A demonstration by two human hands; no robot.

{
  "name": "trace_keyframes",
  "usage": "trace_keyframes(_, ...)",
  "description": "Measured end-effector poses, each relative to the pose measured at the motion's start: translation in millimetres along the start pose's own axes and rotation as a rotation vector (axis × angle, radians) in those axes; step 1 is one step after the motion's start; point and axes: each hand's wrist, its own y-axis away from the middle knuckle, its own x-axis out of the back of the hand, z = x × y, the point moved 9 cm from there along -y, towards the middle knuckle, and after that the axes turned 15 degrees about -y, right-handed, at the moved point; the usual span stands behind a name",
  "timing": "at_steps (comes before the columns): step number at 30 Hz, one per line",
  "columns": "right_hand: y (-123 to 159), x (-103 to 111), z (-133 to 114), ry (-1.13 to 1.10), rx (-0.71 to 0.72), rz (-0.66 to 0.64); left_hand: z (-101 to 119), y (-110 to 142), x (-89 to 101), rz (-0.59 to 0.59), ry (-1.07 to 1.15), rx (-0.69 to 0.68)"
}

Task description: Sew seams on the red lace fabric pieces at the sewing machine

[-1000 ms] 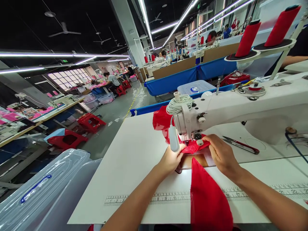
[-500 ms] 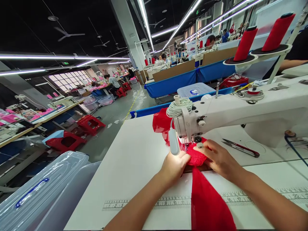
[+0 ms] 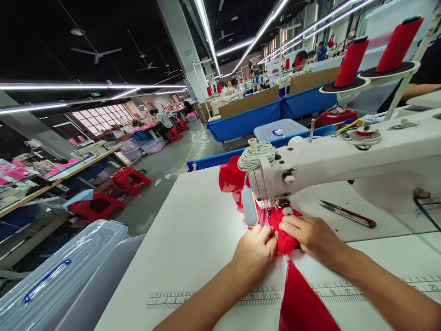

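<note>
A red lace fabric piece [image 3: 285,240] lies bunched below the needle of a white sewing machine [image 3: 320,158]. My left hand [image 3: 257,250] is closed on the fabric's left edge, thumb and fingers pinched together just in front of the small lamp [image 3: 248,207]. From the other side my right hand [image 3: 315,236] grips the fabric with bent fingers, near the presser foot; its thumb is mostly hidden. Sheer red fabric [image 3: 232,174] spreads behind the machine head. Toward me, a pointed red fabric panel [image 3: 303,303] hangs down over the table's front.
Thread snips [image 3: 347,214] lie on the machine bed, right of my right hand. A ruler strip [image 3: 241,296] runs along the white table [image 3: 193,220]. Lidded plastic bins [image 3: 69,271] stand at the left. Red thread cones [image 3: 351,62] rise behind the machine; people work farther off.
Both hands have shifted slightly toward me, and the lace fabric now reaches lower. My left fingers have drawn into a tighter pinch. The pointed panel's tip has moved down and right.
</note>
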Motion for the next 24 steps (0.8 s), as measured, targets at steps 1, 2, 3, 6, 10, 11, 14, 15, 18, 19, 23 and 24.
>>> trace_keyframes(1, 0.1, -0.7, 0.1, -0.002, 0.001, 0.001, 0.3, 0.1, 1.8, -0.020, 0.012, -0.007)
trace_keyframes(2, 0.4, -1.8, 0.7, -0.006, -0.003, 0.000, 0.4, 0.3, 3.4, -0.044, 0.025, -0.016)
trace_keyframes(3, 0.7, -2.8, 1.6, -0.009, -0.011, 0.000, 0.5, 0.7, 4.8, -0.067, 0.035, -0.025)
trace_keyframes(6, 1.3, -3.6, 3.5, -0.013, -0.032, 0.010, -0.2, 2.9, 8.0, -0.110, 0.024, -0.042)
trace_keyframes(10, 0.5, -0.4, 1.6, -0.008, -0.022, 0.031, -3.6, 7.0, 5.7, -0.132, 0.019, -0.018)
trace_keyframes(11, 0.3, -0.1, 1.3, -0.005, -0.020, 0.029, -4.4, 7.7, 5.1, -0.131, 0.021, -0.009)
trace_keyframes(14, 0.1, 0.0, 2.6, 0.010, -0.025, 0.018, -5.7, 7.9, 5.2, -0.110, 0.015, 0.006)
trace_keyframes(15, 0.3, -0.7, 3.3, 0.014, -0.027, 0.010, -5.4, 7.5, 5.4, -0.103, 0.012, 0.005)
trace_keyframes(18, 1.8, -4.2, 5.5, 0.016, -0.033, -0.007, -3.7, 6.5, 5.3, -0.094, 0.003, -0.002)
trace_keyframes(19, 2.6, -5.4, 6.4, 0.016, -0.038, -0.006, -3.4, 6.5, 5.0, -0.093, 0.000, 0.000)
trace_keyframes(23, 5.8, -5.8, 8.5, 0.016, -0.056, 0.046, -1.1, 7.5, 5.1, -0.075, -0.016, -0.008)
trace_keyframes(24, 6.2, -5.9, 8.6, 0.013, -0.058, 0.050, -0.6, 7.7, 5.4, -0.069, -0.018, -0.013)
